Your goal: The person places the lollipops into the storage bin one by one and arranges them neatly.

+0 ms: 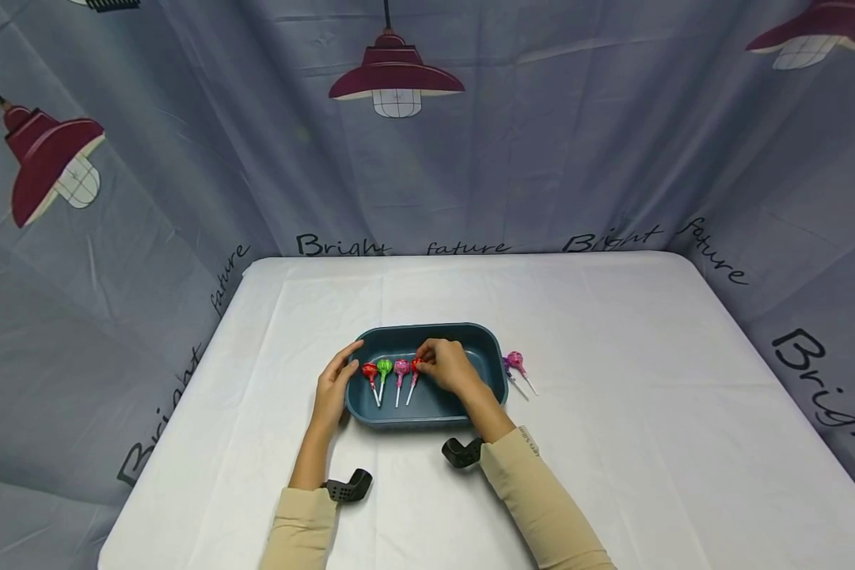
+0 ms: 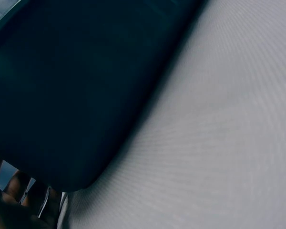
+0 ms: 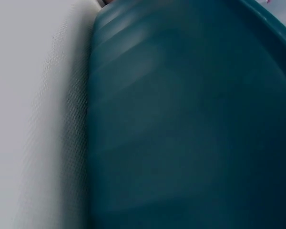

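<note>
A dark teal tray (image 1: 427,422) holds a row of lollipops with white sticks. From the left they are a red lollipop (image 1: 370,370), a green lollipop (image 1: 385,366), a pink lollipop (image 1: 401,367) and a second red lollipop (image 1: 413,377). My right hand (image 1: 447,364) reaches into the tray and pinches that second red one near its head. Against the tray's left end rests my left hand (image 1: 332,385), its fingers extended along the rim. In the left wrist view, the fingers (image 2: 19,191) lie outside the tray wall (image 2: 81,119). The right wrist view shows mainly tray wall (image 3: 181,119).
Just right of the tray, a pink lollipop (image 1: 516,360) and a purple lollipop (image 1: 508,367) lie on the white-covered table (image 1: 613,340). A grey curtain (image 1: 541,158) printed with lamps hangs behind and around the table.
</note>
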Action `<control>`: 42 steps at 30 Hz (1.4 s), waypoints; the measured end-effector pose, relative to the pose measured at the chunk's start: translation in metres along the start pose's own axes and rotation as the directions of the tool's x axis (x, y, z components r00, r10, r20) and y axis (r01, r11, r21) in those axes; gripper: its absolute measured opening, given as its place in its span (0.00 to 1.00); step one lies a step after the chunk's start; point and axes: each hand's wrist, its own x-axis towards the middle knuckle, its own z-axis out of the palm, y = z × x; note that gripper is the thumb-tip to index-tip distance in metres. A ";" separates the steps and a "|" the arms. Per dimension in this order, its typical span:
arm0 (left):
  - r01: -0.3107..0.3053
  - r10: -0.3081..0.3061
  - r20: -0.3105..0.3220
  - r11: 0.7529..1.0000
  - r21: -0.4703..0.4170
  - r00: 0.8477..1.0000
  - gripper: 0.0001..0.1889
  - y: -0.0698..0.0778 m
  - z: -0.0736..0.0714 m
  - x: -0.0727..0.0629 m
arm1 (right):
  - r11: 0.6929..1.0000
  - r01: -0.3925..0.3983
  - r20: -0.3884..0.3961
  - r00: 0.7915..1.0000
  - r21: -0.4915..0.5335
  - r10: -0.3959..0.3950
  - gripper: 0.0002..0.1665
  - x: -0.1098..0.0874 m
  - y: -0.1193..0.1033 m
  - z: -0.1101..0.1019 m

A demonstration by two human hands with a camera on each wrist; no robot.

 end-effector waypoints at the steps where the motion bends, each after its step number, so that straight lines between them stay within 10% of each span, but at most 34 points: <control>1: 0.001 -0.001 0.002 1.000 0.005 1.000 0.18 0.004 0.001 -0.001 | 1.000 0.001 0.000 1.000 -0.001 -0.001 0.04 0.000 0.000 0.000; 9: 0.000 0.000 0.003 0.999 0.043 1.000 0.19 0.018 0.003 -0.006 | 1.000 0.002 0.009 1.000 0.000 -0.002 0.04 0.003 0.002 0.002; 16: -0.006 0.006 -0.012 1.000 -0.002 1.000 0.18 -0.010 -0.002 0.004 | 1.000 -0.016 0.019 1.000 -0.002 0.016 0.07 0.001 0.005 -0.001; 33: -0.055 0.055 -0.014 0.998 0.010 0.998 0.17 -0.013 0.003 0.002 | 0.984 0.087 -0.047 0.996 0.153 -0.081 0.14 -0.033 0.014 -0.050; 42: -0.053 0.053 -0.016 0.999 0.005 0.998 0.18 -0.012 0.000 0.001 | 0.933 0.127 -0.290 0.957 0.337 -0.026 0.15 -0.045 0.059 -0.097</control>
